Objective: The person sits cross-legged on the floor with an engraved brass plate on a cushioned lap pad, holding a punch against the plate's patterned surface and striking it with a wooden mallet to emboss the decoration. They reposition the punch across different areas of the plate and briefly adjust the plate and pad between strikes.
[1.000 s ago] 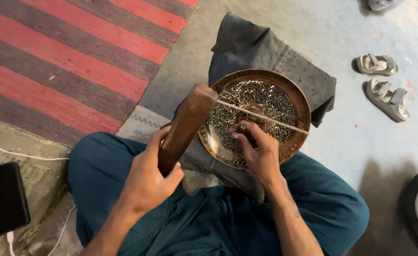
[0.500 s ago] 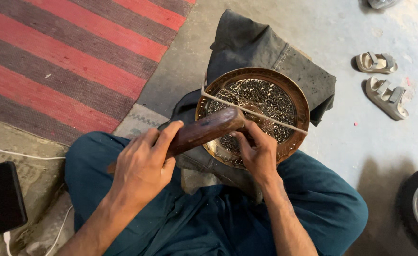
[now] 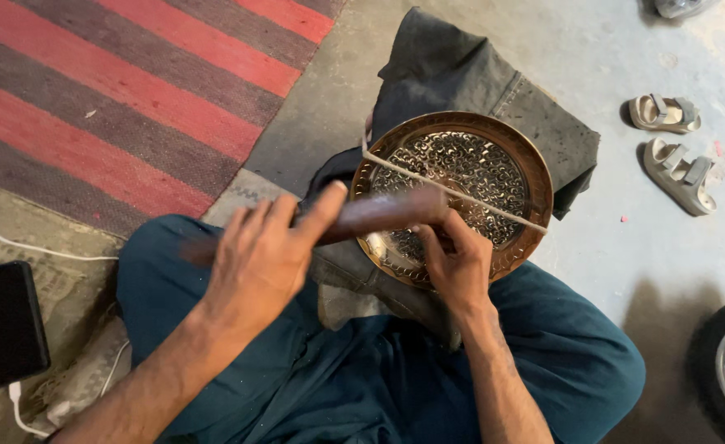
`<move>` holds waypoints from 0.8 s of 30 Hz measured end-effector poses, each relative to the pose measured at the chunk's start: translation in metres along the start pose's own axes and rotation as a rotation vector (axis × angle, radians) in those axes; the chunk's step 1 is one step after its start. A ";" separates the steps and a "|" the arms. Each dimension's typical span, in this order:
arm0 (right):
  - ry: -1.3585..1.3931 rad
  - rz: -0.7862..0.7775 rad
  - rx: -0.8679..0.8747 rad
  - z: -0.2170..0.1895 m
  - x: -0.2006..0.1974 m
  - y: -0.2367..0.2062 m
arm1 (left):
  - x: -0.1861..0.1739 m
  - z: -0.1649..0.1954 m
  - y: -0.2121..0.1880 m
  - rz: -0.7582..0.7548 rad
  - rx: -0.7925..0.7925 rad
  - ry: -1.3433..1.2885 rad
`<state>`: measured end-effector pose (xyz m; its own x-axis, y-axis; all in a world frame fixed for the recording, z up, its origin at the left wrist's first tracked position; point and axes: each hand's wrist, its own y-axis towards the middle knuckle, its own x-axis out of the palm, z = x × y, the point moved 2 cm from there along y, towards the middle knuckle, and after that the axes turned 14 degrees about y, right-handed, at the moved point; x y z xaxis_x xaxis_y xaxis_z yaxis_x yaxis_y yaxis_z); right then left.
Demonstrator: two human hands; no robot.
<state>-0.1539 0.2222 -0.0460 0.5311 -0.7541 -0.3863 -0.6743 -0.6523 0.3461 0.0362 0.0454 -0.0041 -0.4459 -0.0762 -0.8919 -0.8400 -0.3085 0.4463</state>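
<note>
since the earlier frame, the wooden mallet (image 3: 379, 215) has swung down from upright and now lies low across the near rim of the engraved brass plate (image 3: 527, 160), blurred mid-stroke. left hand (image 3: 259, 259) is wrapped around its handle, thumb raised. right hand (image 3: 458, 263) is closed, pinching a small tool, mostly hidden, against the plate's near edge. the plate rests on a dark cloth (image 3: 461, 74) over the lap, so another blow looks underway.

My left hand (image 3: 259, 255) grips a wooden mallet (image 3: 379, 215) over an engraved brass plate (image 3: 453, 193) on grey cloth (image 3: 461, 74), my right hand (image 3: 459, 267) pressed against the plate's near edge.
</note>
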 end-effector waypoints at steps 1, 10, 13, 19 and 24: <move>-0.023 0.003 0.055 0.001 0.000 0.000 | 0.001 0.000 -0.001 0.014 0.053 0.191; -0.065 0.007 -0.003 -0.003 0.002 0.001 | 0.008 -0.004 -0.003 0.111 -0.011 -0.207; 0.034 -0.029 -0.077 -0.008 0.003 0.000 | 0.009 -0.003 -0.002 0.094 0.040 0.219; -0.043 -0.019 -0.047 -0.007 0.003 0.004 | 0.010 -0.004 -0.001 0.091 0.040 0.241; 0.031 -0.023 -0.047 -0.004 0.001 0.003 | 0.011 -0.002 -0.001 0.118 -0.005 0.080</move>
<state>-0.1535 0.2191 -0.0422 0.5622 -0.7403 -0.3686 -0.6375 -0.6719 0.3771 0.0332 0.0427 -0.0150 -0.5149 -0.1875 -0.8365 -0.7819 -0.2974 0.5480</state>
